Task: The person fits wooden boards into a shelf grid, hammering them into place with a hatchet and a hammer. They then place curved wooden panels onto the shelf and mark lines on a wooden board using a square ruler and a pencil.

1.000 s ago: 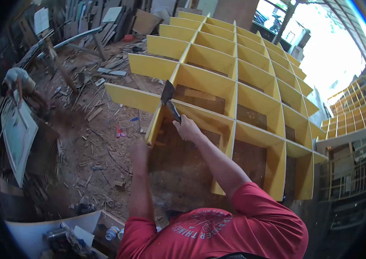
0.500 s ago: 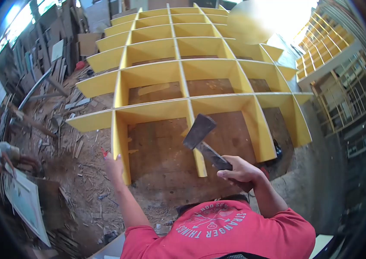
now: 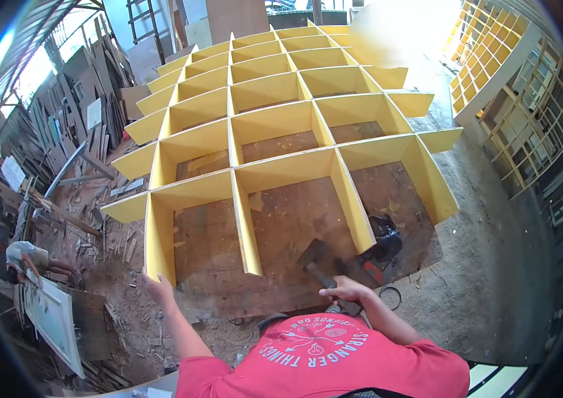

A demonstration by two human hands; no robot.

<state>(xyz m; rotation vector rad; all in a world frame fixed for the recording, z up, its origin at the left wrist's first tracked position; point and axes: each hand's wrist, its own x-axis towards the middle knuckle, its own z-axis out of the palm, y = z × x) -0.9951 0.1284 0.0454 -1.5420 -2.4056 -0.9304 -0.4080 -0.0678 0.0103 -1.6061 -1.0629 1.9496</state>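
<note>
My right hand (image 3: 348, 292) is wrapped round the handle of a dark hatchet-like tool (image 3: 314, 255), its broad head pointing up and left over the brown board. At the lower end of the leftmost yellow panel (image 3: 160, 245) is my left hand (image 3: 159, 289), touching or very near the panel's tip; its fingers are partly spread and hold no tool. The panel belongs to a large yellow grid (image 3: 281, 119) of interlocked upright boards, which stands on a brown wooden board (image 3: 295, 212).
A bent-over person (image 3: 26, 259) at the left is beside a white framed panel (image 3: 56, 325). Scrap wood (image 3: 116, 242) litters the floor. Right of the grid's front lie a black and red power tool (image 3: 384, 242) and a cable loop. Another yellow grid (image 3: 487, 53) stands at the upper right.
The view has swung round to the grid's front. My right hand has brought the hatchet-like tool from the grid's left side down towards my body. My left hand stays by the leftmost panel's end.
</note>
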